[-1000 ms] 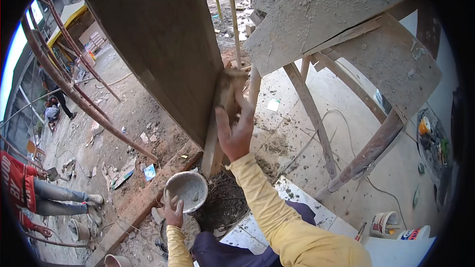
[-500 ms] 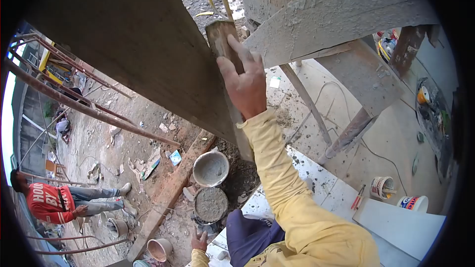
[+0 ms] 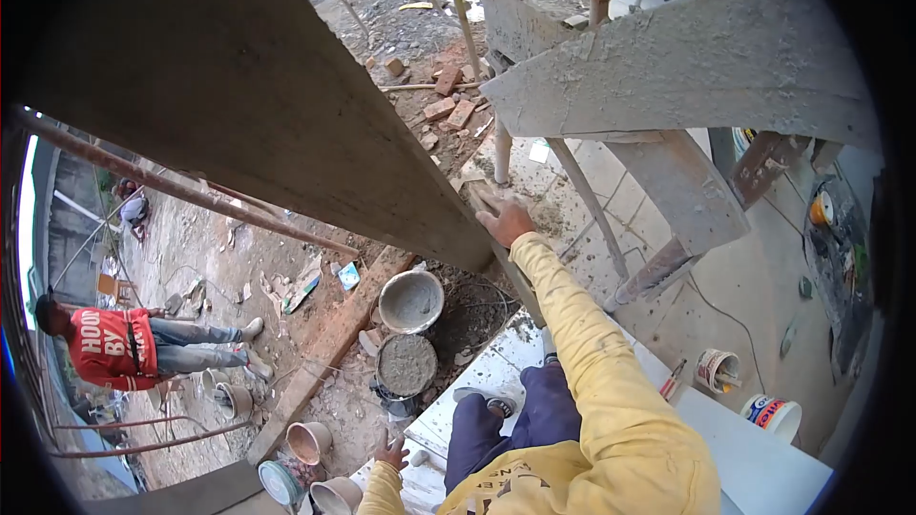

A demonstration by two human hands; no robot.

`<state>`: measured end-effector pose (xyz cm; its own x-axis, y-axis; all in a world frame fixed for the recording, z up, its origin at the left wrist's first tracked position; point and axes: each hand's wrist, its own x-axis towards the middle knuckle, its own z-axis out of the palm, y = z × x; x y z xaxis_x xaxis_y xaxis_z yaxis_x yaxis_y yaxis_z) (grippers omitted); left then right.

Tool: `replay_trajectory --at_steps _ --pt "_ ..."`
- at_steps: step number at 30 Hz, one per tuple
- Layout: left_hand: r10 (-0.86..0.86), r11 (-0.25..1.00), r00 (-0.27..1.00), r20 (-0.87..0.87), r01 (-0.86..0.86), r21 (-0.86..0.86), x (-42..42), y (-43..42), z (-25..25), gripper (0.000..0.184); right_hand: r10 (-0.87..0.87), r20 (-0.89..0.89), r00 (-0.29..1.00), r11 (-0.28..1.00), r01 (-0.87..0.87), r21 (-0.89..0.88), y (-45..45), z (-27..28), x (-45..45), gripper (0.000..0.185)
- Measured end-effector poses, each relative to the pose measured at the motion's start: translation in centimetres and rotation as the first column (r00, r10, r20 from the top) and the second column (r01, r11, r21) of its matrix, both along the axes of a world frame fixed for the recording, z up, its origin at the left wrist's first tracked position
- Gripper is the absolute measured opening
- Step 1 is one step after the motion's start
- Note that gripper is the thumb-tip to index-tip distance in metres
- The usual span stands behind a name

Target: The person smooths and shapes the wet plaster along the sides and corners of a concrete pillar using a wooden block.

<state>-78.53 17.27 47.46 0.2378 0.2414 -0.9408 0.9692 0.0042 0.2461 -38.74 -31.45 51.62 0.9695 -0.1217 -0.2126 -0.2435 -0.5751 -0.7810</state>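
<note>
My right hand point(image 3: 508, 221) is wrapped round a narrow wooden float or board point(image 3: 520, 272), which lies along the edge of the tall plastered column point(image 3: 277, 105). Low in the view, my left hand point(image 3: 390, 450) has its fingers spread and holds nothing, just above the white tiled ledge point(image 3: 434, 424). Between the column's foot and the ledge stand a bowl of grey mix point(image 3: 411, 301) and a bucket filled with mortar point(image 3: 406, 365).
A person in a red top point(image 3: 113, 348) stands at the left. Mortar-smeared planks point(image 3: 687, 67) on poles are at the upper right. Paint buckets point(image 3: 771, 417) stand at the lower right, a timber beam point(image 3: 324, 362) lies left of the bowl, and broken bricks point(image 3: 448, 79) lie beyond the column.
My right hand has moved down along the column's edge with the wooden piece. My left hand has drawn back from the bowl towards my body. The view has shifted.
</note>
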Motion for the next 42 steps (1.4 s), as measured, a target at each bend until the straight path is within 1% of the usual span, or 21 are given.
replay_trajectory --at_steps 1,2,3,5,6,8,12,14,17,18,23,26,27,28,30,32,34,36,38,39,42 --pt "0.088 0.996 0.993 0.083 -0.085 -0.041 1.7 -3.1 2.1 0.08 0.007 0.178 0.984 1.0 -0.008 0.009 -0.4 2.2 0.5 0.054" --pt "0.041 0.997 0.995 0.096 -0.048 0.064 3.1 -6.8 4.0 0.082 0.01 0.35 0.937 1.0 -0.017 0.018 -0.8 5.0 1.3 0.052" --pt "-0.025 0.999 0.991 0.129 0.019 0.042 3.2 -7.6 3.3 0.083 0.031 0.359 0.933 0.994 -0.067 0.088 -1.2 8.9 1.9 0.052" --pt "-0.205 0.978 0.961 0.188 0.192 0.085 4.5 -11.2 3.9 0.086 0.017 0.622 0.783 0.975 -0.151 0.164 -1.8 16.9 2.6 0.052" --pt "-0.249 0.968 0.948 0.197 0.237 0.084 5.6 -13.1 5.1 0.088 0.036 0.628 0.777 0.973 -0.17 0.154 -2.0 20.8 2.5 0.052" --pt "-0.285 0.959 0.935 0.209 0.278 0.059 7.2 -15.8 6.4 0.088 -0.05 0.738 0.673 0.899 -0.292 0.327 -2.2 26.4 2.3 0.053" --pt "-0.281 0.959 0.919 0.277 0.255 0.127 8.3 -18.0 7.5 0.087 -0.105 0.752 0.65 0.911 -0.241 0.335 -0.5 23.0 2.6 0.055" --pt "-0.206 0.976 0.928 0.31 0.173 0.132 8.4 -18.3 9.1 0.086 -0.111 0.423 0.899 0.882 -0.106 0.458 -0.2 17.3 2.6 0.053" --pt "-0.147 0.985 0.944 0.294 0.114 0.126 7.5 -17.5 10.6 0.081 -0.023 0.508 0.861 0.938 -0.157 0.309 -1.3 18.3 1.8 0.055" --pt "-0.033 0.994 0.971 0.239 0.007 0.108 6.9 -17.5 10.7 0.08 -0.014 0.534 0.845 0.925 -0.191 0.327 -1.5 19.0 2.1 0.054" --pt "-0.033 0.997 0.999 0.014 0.032 0.066 3.6 -16.9 9.6 0.082 -0.042 0.844 0.534 0.862 -0.408 0.301 -1.6 39.6 7.1 0.051" --pt "-0.077 0.996 0.996 -0.033 0.078 0.041 4.2 -15.6 9.2 0.081 -0.015 0.88 0.475 0.884 -0.405 0.234 -1.7 44.6 7.4 0.05" --pt "-0.052 0.999 0.998 -0.017 0.052 0.003 4.7 -14.9 8.5 0.08 -0.02 0.79 0.613 0.836 -0.423 0.349 -1.7 43.7 7.2 0.057" --pt "-0.026 0.999 1.0 0.0 0.026 -0.039 5.2 -14.6 7.9 0.079 -0.016 0.792 0.611 0.846 -0.414 0.337 -1.5 41.7 6.9 0.057" --pt "0.028 0.997 0.998 0.055 -0.024 -0.077 7.7 -13.8 7.4 0.076 -0.242 0.791 0.562 0.813 -0.327 0.482 -0.4 35.5 5.9 0.065" --pt "-0.098 0.995 0.984 0.148 0.1 -0.007 10.1 -13.6 8.6 0.076 -0.278 0.701 0.657 0.868 -0.141 0.476 1.0 29.0 3.4 0.071" --pt "-0.088 0.995 0.977 0.195 0.095 -0.031 11.7 -12.1 8.4 0.074 -0.298 0.727 0.619 0.932 0.024 0.362 3.3 24.7 0.3 0.07" --pt "-0.077 0.995 0.966 0.248 0.092 -0.049 13.4 -11.2 9.0 0.072 -0.293 0.726 0.622 0.943 0.063 0.327 5.7 20.9 -1.5 0.07" --pt "-0.082 0.996 0.958 0.275 0.087 -0.007 14.4 -11.2 11.8 0.072 -0.294 0.722 0.627 0.949 0.103 0.297 7.3 20.6 -1.7 0.07" --pt "0.02 0.974 0.91 0.414 0.076 -0.216 12.8 -6.1 3.9 0.073 -0.272 0.772 0.575 0.957 0.082 0.277 7.8 21.3 -1.5 0.069" --pt "-0.087 0.992 0.942 0.324 0.111 -0.057 12.9 -7.2 8.9 0.073 -0.228 0.885 0.407 0.969 0.006 0.247 8.4 27.3 0.0 0.069"
